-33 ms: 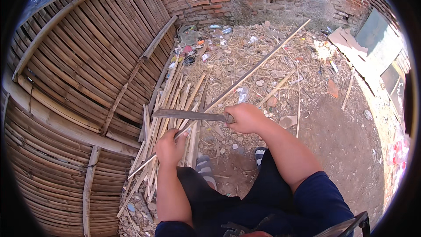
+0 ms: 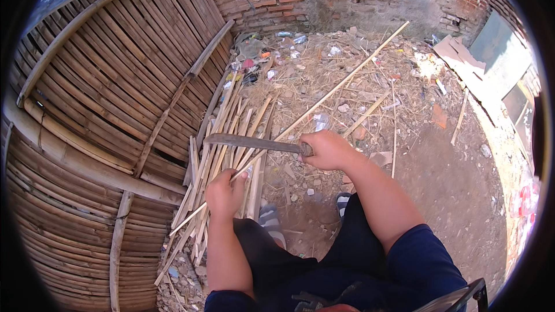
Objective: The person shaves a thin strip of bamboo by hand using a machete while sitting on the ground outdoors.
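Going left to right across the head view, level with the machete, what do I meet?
Slatted bamboo wall → machete blade → right hand, gripping the handle → thin stick on the ground → small grey stone.

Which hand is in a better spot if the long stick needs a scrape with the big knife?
Probably the right hand: it grips the knife, whose blade crosses over the stick. The left hand holds the stick, so it seems better placed for steadying.
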`<state>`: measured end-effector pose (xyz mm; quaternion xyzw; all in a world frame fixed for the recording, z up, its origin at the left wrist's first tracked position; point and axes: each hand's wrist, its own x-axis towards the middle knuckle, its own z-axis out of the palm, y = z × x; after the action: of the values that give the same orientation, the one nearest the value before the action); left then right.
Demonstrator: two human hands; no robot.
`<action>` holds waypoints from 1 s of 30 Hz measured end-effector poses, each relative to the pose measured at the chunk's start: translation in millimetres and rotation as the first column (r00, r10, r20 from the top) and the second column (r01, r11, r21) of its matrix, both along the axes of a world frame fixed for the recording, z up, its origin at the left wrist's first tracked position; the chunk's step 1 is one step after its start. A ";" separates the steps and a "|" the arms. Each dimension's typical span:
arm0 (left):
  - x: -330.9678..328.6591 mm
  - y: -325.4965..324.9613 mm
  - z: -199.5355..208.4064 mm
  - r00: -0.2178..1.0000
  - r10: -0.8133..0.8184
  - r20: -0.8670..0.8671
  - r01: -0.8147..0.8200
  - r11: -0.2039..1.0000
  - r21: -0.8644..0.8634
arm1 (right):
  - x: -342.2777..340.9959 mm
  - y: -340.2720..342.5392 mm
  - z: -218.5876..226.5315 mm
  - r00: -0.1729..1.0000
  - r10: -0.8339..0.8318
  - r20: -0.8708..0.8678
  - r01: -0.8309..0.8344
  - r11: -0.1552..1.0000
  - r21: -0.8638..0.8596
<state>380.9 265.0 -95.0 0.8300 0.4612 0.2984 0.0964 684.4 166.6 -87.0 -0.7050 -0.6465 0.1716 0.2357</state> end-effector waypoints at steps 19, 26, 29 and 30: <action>1.5 7.0 -5.5 0.998 -0.042 0.045 0.047 0.991 -0.126 | 38.5 -6.1 7.4 0.997 -0.070 0.011 0.070 0.997 0.012; -3.7 8.7 2.0 0.999 0.019 0.028 -0.013 0.981 -0.193 | 81.4 -11.2 -12.3 0.869 -0.443 -0.219 0.472 0.876 0.099; -0.8 6.9 -3.1 1.000 0.000 -0.015 -0.002 0.982 -0.187 | 48.6 -11.2 -1.6 0.962 -0.245 -0.122 0.252 0.967 0.042; 8.5 1.8 5.4 0.999 0.004 -0.046 -0.014 0.972 -0.236 | 39.3 -12.4 -5.1 0.981 -0.188 -0.048 0.189 0.982 0.025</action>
<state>389.4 266.8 -89.6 0.8170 0.4993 0.2230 0.1829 723.7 154.2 -92.1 -0.7554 -0.5739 0.1548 0.2757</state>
